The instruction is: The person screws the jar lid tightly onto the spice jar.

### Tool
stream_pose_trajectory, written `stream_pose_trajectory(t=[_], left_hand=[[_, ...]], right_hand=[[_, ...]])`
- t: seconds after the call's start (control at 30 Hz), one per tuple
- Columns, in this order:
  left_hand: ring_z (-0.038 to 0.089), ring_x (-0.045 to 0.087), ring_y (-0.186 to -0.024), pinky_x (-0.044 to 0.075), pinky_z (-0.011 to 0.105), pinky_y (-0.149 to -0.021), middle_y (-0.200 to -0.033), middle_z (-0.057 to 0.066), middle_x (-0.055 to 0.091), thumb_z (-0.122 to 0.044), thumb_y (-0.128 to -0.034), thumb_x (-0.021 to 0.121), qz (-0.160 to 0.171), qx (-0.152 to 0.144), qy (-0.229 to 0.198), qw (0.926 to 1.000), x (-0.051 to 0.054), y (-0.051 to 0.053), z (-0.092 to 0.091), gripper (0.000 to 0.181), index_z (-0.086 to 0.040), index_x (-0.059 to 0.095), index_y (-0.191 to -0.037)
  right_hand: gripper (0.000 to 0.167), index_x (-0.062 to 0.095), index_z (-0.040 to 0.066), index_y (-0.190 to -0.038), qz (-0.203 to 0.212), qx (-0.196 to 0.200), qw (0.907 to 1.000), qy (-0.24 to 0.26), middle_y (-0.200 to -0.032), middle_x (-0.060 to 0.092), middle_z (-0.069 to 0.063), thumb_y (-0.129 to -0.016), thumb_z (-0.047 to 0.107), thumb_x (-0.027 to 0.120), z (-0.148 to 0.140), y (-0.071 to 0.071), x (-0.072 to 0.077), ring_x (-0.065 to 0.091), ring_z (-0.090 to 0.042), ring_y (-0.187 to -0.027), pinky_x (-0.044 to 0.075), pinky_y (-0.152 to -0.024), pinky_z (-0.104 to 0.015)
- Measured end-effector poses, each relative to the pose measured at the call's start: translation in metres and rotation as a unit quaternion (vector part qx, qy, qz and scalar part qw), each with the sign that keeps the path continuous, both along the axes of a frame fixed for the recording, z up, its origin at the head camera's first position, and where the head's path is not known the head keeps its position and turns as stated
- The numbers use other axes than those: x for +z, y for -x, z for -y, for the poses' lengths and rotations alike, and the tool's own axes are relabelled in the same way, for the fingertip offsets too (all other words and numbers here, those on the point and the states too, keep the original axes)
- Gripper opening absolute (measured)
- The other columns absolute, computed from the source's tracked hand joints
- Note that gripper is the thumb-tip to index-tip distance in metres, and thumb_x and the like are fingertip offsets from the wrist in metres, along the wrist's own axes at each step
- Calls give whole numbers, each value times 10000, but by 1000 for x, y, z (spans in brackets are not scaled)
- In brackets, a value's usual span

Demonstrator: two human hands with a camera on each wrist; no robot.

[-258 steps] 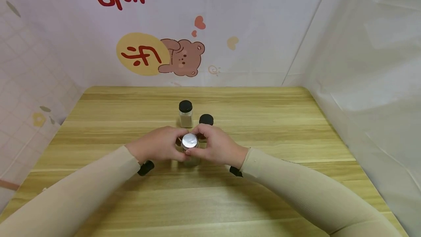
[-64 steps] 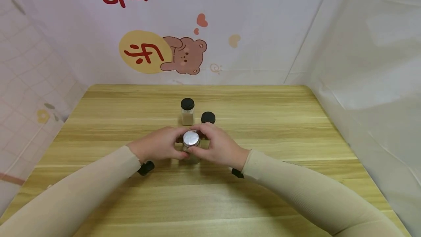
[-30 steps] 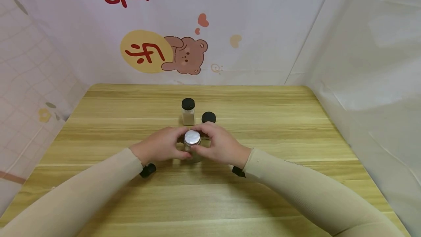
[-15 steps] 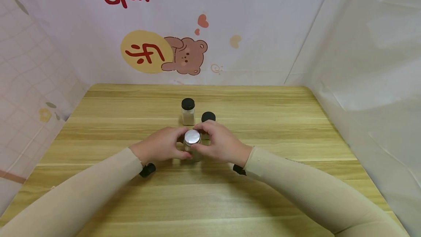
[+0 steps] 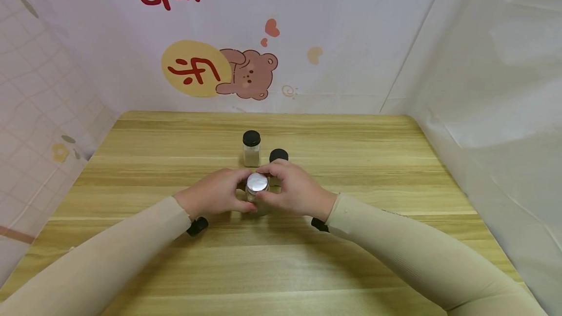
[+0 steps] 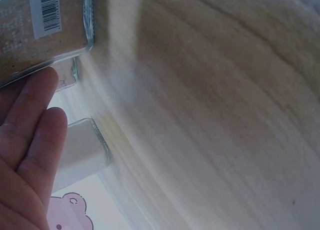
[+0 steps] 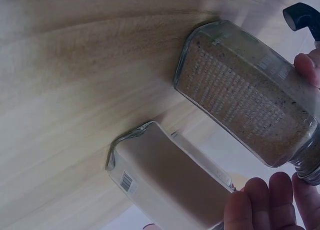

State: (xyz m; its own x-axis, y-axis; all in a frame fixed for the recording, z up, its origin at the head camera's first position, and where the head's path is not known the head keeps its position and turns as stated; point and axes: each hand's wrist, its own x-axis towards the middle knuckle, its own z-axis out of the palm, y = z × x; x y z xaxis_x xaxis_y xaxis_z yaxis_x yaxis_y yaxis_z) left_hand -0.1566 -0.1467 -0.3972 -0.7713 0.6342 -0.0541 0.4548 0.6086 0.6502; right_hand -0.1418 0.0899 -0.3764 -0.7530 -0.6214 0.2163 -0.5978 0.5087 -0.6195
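Observation:
A square glass spice jar [image 7: 240,95] with speckled brown seasoning stands upright on the table, its round silver foil top [image 5: 257,182] facing up and no cap on it. From the left, my left hand [image 5: 217,191] holds the jar between thumb and fingers. In the left wrist view two of its fingers [image 6: 42,140] lie beside the jar wall. My right hand [image 5: 300,191] pinches the rim of the silver top, thumb in front and index finger behind. Its other fingers [image 7: 257,205] show below the neck in the right wrist view.
Two black-capped jars stand behind the hands: one with pale powder [image 5: 251,150] farther back, and one [image 5: 278,155] partly covered by my right hand. The wooden table [image 5: 272,267] ends at a printed white cloth [image 5: 351,38]. Black wrist devices [image 5: 197,226] sit under both wrists.
My right thumb and fingers have shifted slightly up and back around the silver top's rim. The left hand keeps its hold, and the jar stays in place.

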Motion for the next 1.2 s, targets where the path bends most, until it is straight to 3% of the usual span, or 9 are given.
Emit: stream_pose_trajectory(t=[0.23,0.53,0.73,0.97,1.2], left_hand=[[83,693,-1056,551,385,-945,-1146,-104,742,-410,-815,917,-173,211,191,9994,-1,-2,-2,591,-197,645,-1294],[122,677,-975,526,347,-871,-1062,-130,711,-446,-794,925,-261,309,173,9990,-3,-5,-4,533,-216,653,-1191],[62,658,-975,533,347,-903,-1091,-141,712,-469,-793,921,-373,327,196,9986,-4,-6,-6,586,-223,647,-1250],[147,688,-938,526,326,-840,-1031,-131,713,-455,-789,926,-383,406,203,9982,-4,-8,-7,585,-202,649,-1237],[102,678,-928,533,321,-841,-1049,-124,722,-484,-789,920,-424,455,262,9977,-4,-9,-7,598,-201,643,-1237]], right_hand=[[410,699,77,-1251,47,-29,9999,-98,-1123,678,-48,-893,209,850,2,1,2,681,-246,-1067,572,-974,-436],[365,698,83,-1181,168,-47,9997,-147,-1109,701,-17,-882,219,856,1,2,4,680,-210,-1075,566,-983,-424],[426,698,76,-1248,115,80,9996,-252,-1134,688,-31,-885,232,855,0,3,7,669,-187,-1068,576,-966,-409],[366,711,86,-1188,136,19,9990,-427,-1120,693,-24,-888,246,845,1,2,11,681,-180,-1063,579,-953,-408],[404,701,93,-1219,173,-53,9984,-531,-1157,717,-10,-885,269,844,1,1,10,685,-174,-1072,558,-962,-340]])
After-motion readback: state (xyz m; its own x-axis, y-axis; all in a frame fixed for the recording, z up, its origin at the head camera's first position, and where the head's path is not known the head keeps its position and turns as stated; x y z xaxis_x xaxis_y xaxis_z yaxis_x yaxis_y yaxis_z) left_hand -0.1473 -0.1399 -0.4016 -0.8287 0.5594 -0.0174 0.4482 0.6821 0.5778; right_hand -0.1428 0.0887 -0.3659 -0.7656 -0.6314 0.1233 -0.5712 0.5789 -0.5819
